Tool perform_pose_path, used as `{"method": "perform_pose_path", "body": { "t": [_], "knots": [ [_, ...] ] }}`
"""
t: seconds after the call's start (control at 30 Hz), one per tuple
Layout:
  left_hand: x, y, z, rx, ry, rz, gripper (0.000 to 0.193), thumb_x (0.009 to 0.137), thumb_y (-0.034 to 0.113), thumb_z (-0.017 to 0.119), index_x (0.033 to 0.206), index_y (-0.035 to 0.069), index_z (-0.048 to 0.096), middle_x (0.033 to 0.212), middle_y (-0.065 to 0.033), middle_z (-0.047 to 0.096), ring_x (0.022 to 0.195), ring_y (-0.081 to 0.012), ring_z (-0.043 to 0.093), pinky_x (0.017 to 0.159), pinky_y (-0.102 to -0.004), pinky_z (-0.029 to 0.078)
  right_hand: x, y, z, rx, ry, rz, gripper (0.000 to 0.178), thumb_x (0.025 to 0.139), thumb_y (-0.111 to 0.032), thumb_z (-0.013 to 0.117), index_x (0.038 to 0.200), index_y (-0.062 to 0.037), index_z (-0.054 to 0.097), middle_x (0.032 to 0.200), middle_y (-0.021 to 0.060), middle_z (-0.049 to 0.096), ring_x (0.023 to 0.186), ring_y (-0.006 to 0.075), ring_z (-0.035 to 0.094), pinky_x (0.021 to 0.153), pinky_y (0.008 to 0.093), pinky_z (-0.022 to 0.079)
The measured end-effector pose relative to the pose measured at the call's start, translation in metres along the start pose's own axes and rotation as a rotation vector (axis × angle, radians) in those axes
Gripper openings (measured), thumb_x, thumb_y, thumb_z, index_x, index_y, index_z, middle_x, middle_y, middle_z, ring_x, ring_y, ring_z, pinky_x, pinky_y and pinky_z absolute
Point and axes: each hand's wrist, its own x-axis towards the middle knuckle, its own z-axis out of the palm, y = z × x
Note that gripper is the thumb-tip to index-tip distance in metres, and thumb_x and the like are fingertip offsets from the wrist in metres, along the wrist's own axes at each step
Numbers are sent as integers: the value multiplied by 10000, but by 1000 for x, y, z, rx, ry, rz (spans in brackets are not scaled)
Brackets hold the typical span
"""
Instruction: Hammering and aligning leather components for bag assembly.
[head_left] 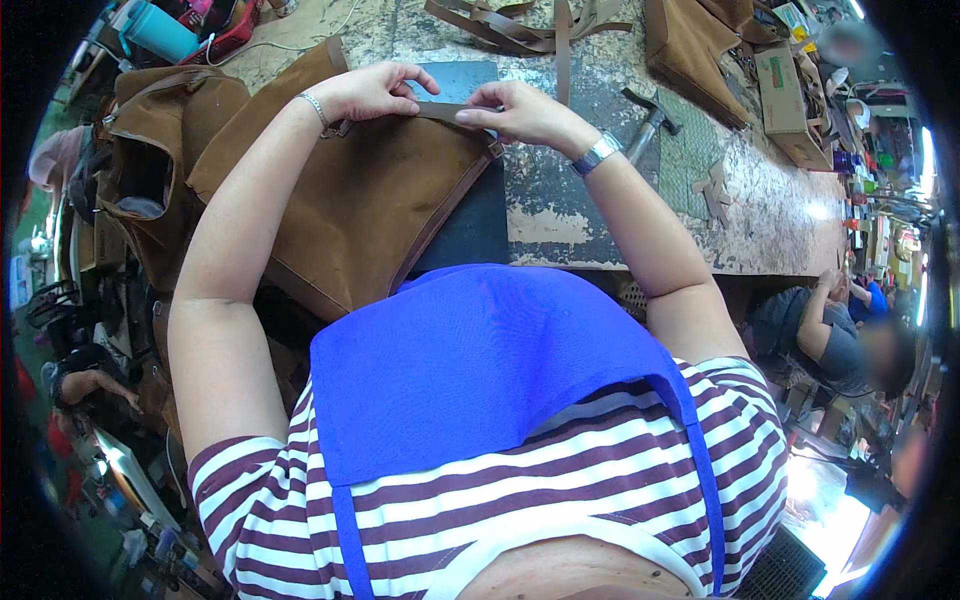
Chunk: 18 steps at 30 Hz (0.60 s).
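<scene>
On the worn, paint-scuffed workbench (560,215) in front of me lies a large tan-brown suede bag (350,190), flat on a dark rubber mat (470,225), with darker brown leather trim along its top edge and side. My left hand (375,90) pinches the dark brown leather strap (440,110) at the bag's upper edge; my right hand (520,110) grips the same strap just beside it. A steel-headed hammer (650,120) rests near my right wrist. More brown bags (150,150) sit to the left.
</scene>
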Motion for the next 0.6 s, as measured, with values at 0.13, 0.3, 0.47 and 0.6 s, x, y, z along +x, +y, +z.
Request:
{"method": "perform_pose_path", "body": {
  "t": [0.13,0.3,0.47,0.6],
  "knots": [
    [0,-1,0,35,-12,19,342,846,24,538,1182,85,517,864,-2,569,803,-64,510,736,-220,435,13,-12,6,1,-51,23,369,827,-388,667,911,-30,633,703,-14,571,580,59,516,536,212,459],
    [-4,0,0,81,-4,-13,365,844,29,538,1203,86,497,883,-21,581,815,-82,518,743,-238,440,21,-27,6,146,-93,92,293,826,-328,670,823,-37,635,722,18,618,608,78,562,557,216,465],
    [-5,1,0,144,37,-58,365,848,44,556,1204,93,493,877,-26,589,814,-88,523,740,-246,443,19,-35,7,337,-146,203,247,846,-287,636,904,-49,607,766,10,620,646,73,577,587,214,491],
    [-1,-6,-2,157,-16,5,351,855,61,563,1196,99,490,864,-14,588,807,-83,520,728,-243,441,22,-41,8,332,-205,231,263,854,-298,616,945,-53,593,797,8,620,698,76,590,614,231,512]
  ]
}}
